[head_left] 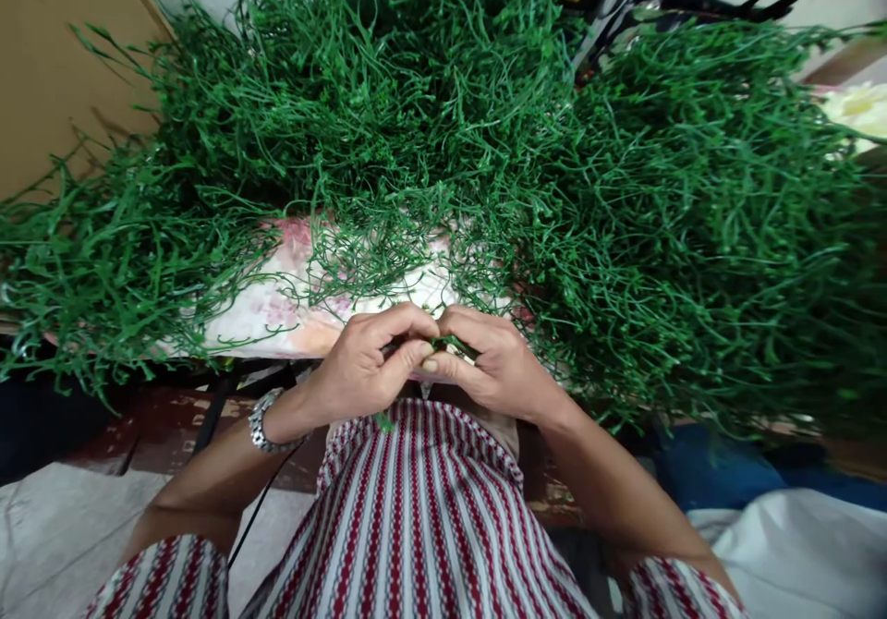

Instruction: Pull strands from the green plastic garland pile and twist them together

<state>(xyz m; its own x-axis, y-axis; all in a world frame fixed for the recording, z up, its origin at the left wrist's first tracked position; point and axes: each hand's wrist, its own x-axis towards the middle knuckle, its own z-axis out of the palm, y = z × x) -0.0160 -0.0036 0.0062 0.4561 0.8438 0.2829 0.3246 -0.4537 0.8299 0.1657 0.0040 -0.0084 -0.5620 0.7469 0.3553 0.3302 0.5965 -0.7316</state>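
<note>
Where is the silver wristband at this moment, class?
In the head view, left of centre, the silver wristband circles the left wrist, just behind the left hand and below the floral cloth in the picture.

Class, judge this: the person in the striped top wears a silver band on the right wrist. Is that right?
No: the head view shows the silver band on the left wrist; the right wrist is bare. The striped top is correct.

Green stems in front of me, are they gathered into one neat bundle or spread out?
Spread out: the green stems lie in tangled heaps across the flowered cloth, their ends pointing every which way.
</note>
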